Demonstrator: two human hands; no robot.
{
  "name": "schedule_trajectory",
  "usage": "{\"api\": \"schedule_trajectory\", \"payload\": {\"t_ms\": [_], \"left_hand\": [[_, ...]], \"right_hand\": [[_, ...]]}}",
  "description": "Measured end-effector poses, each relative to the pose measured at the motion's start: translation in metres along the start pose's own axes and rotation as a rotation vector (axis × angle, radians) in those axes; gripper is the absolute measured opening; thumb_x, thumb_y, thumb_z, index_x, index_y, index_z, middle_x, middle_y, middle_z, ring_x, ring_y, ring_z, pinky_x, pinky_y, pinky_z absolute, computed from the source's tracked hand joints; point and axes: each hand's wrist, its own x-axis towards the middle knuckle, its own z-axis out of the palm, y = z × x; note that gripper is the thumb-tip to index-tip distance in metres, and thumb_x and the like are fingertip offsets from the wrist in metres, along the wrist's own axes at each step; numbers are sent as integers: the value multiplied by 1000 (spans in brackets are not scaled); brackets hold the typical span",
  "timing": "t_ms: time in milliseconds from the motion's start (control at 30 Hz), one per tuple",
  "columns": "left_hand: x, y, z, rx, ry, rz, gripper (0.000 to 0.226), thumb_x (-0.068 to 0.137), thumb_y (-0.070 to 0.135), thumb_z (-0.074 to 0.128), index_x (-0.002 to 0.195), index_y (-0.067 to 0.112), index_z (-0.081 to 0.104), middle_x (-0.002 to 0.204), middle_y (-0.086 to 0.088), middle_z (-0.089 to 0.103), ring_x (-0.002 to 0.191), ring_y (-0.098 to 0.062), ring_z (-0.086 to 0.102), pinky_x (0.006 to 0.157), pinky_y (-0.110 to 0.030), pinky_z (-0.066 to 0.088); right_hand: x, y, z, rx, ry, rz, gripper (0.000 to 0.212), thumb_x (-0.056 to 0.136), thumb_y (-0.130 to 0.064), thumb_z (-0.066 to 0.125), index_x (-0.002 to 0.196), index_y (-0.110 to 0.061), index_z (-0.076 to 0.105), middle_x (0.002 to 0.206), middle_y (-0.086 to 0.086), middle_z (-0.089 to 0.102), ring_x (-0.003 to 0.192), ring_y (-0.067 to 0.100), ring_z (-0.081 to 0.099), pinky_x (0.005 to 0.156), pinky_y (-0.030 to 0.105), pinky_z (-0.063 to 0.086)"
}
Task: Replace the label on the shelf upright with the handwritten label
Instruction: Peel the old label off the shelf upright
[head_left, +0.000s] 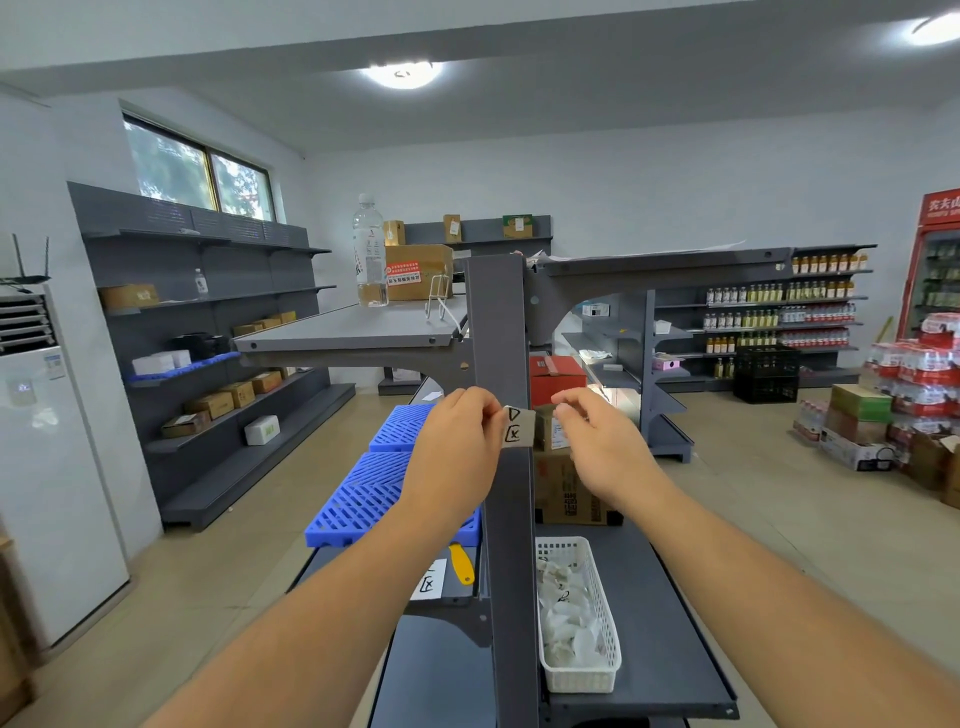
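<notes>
**Head view: both hands at the label on the shelf upright**

Item 1. Dark grey metal shelf upright (501, 322), standing vertical through the centre of the frame.

Item 2. Small pale paper label with black handwritten marks (518, 426), lying against the front face of the upright at mid-height, its right edge bending around the post's corner.

Item 3. Left hand (457, 447), forearm reaching up from 7 o'clock, back of hand to the camera, fingers curled. Thumb and fingertips (488, 415) meet at the label's left edge, pinching or pressing it; which of the two cannot be told.

Item 4. Right hand (597, 441), forearm entering from 4 o'clock, wrist bent, fingers loosely curled and pointing toward the label. It sits just beside the label at 3 o'clock; fingers loose, holding nothing visible.

Item 5. Second white paper label with black handwriting (428, 581), flat on the lower grey shelf at 7 o'clock of the upright label, beside a yellow-handled tool (461, 564).

Item 6. White perforated plastic basket (605, 613) holding crumpled white scraps, at 5 o'clock.

Item 7. Blue plastic slatted panels (374, 488), at 8 o'clock.
</notes>
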Motion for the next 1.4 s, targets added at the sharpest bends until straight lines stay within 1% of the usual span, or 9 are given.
{"api": "schedule_trajectory", "payload": {"t_ms": [133,300,500,667,833,900,1033,1200,1400], "left_hand": [[-3,1,-7,-28,-44,82,14,105,30,52,91,28,53,92,10,58,95,-11,57,68,-15,51],[-7,-3,-12,-35,-6,198,11,102,28,57,94,22,61,89,8,60,86,-11,53,71,-19,47],[-11,-6,-15,-46,-18,232,7,100,25,60,95,21,64,88,9,60,83,-10,53,73,-23,46],[-13,-10,-16,-43,-86,257,8,98,29,61,100,24,67,91,12,61,85,-6,55,79,-27,54],[-12,-10,-16,-187,-107,147,22,94,34,70,115,28,64,103,14,59,88,3,58,75,-11,48],[-11,-11,-17,-206,-101,138,28,92,30,73,119,26,65,105,12,63,89,1,60,79,-13,50],[-11,-14,-23,-240,-24,107,12,93,28,72,104,24,73,89,10,72,85,-7,67,76,-22,56],[-10,-15,-22,-118,55,129,9,96,26,68,91,20,72,75,5,65,68,-12,57,61,-25,46],[-9,-19,-22,-211,-26,152,9,93,18,68,92,23,75,77,9,68,73,-8,62,70,-28,54]], "right_hand": [[2,-6,2,172,-26,125,35,108,-36,36,114,-20,68,106,1,68,95,18,62,89,41,54],[-4,-10,9,304,-199,305,38,107,-44,40,103,-19,69,82,0,63,74,16,52,62,28,41],[-4,-6,17,541,-248,332,24,102,-27,59,99,-11,76,90,5,65,70,14,51,55,24,40],[-3,-4,14,537,-166,256,16,100,-16,64,102,-12,79,85,6,67,68,12,52,57,24,42],[-3,-6,17,534,-86,229,11,98,-17,69,98,-19,80,90,2,74,83,17,60,65,28,45],[-5,-8,18,582,-134,241,13,95,-18,71,92,-22,82,92,2,76,84,18,59,65,29,43],[-8,-13,20,718,-204,275,15,94,-10,72,87,-18,83,72,-4,71,66,11,51,57,24,41],[-10,-28,24,796,-207,325,12,96,-18,72,98,-8,78,78,4,75,67,11,66,64,25,55],[-7,-26,30,768,-114,345,8,94,-11,74,89,-7,80,70,0,77,70,12,65,73,27,57]]}}
